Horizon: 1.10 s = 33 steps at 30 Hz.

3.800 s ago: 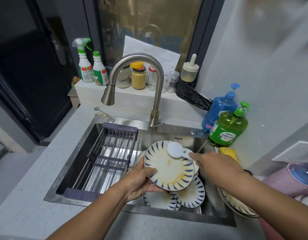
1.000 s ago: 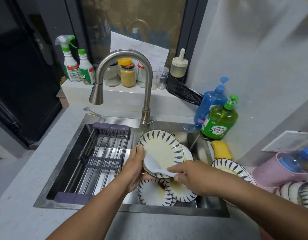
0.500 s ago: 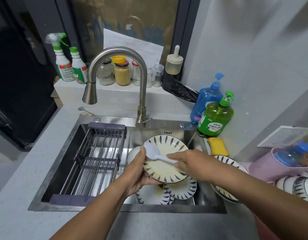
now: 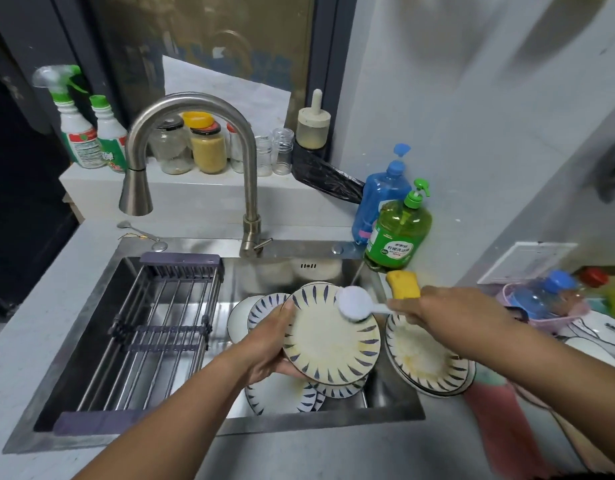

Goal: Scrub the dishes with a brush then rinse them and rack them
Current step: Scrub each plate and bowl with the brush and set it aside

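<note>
Plate (image 4: 332, 344) under the brush (image 4: 356, 303), tilted over the sink (image 4: 396, 407).
Left hand (image 4: 268, 348) grips its rim, right hand (image 4: 434, 308) pinches the brush handle; a wet rim could slip onto stacked plates (image 4: 285, 398) below.

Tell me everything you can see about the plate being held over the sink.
The plate is round, cream-white and looks ceramic, with dark blue dashes around its rim and yellowish smears on its face. It tilts up toward the camera above other plates in the sink. The left hand grips its left edge; the white brush, held by the right hand, presses its upper right rim.
</note>
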Available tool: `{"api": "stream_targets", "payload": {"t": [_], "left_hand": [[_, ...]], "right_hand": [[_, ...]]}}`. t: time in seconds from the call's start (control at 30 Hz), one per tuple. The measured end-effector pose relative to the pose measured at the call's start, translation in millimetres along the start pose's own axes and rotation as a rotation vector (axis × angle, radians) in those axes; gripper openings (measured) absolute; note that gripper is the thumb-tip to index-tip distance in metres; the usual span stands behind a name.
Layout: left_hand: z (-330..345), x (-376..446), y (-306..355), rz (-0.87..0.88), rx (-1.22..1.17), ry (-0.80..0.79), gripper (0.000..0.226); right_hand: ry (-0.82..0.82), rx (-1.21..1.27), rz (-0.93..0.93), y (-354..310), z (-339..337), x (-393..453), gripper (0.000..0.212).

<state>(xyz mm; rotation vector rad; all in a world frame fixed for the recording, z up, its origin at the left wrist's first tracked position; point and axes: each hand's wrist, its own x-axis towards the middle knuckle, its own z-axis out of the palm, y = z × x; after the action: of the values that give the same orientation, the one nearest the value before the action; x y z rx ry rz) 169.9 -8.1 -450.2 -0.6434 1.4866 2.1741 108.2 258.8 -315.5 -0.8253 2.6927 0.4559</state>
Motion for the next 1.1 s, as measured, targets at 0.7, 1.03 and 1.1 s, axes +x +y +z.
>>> {"api": "stream_targets", "payload": {"t": [0.7,1.03,1.1], "left_hand": [[149,120,-45,0.280,0.654,0.133,0.050],[160,138,-60,0.292,0.751,0.132,0.062],[163,135,-58,0.285,0.856,0.105,0.057]], "right_hand": [[0.273,1.154,0.287,73,26,-47,0.038],[0.245,1.126,0.353,84,52,-32,0.036],[0.240,1.127,0.363,82,53,-30,0.036]]}}
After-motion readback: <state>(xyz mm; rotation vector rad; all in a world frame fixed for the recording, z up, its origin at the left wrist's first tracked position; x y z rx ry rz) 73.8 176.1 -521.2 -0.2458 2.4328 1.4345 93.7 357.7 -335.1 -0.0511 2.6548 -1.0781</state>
